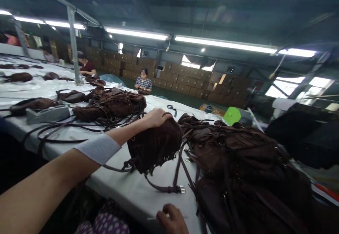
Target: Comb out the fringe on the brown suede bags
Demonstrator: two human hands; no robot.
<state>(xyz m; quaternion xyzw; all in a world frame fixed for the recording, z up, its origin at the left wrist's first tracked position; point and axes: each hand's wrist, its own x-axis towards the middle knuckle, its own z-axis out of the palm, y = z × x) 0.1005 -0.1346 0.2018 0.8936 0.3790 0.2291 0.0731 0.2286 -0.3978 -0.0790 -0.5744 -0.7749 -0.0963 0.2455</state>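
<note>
My left hand (156,117), with a white band round its forearm, grips the top of a dark brown fringed bag (156,144). The bag is held tilted over the white-covered table, and its strap with a silver buckle (182,190) trails onto the cover. Low in the view, near the table's front edge, my right hand (173,220) has its fingers curled together. A thin pale sliver shows by those fingers, too small to name. On the right, a big heap of brown bags (238,156) lies close to the held bag.
More brown bags (113,101) with loose straps lie on the left, beside a grey tape dispenser-like piece (49,114). A small dark strap (172,109) and a bright green shape (232,115) are further back. A person in a checked shirt (143,82) sits beyond the table, before stacked cartons (185,82).
</note>
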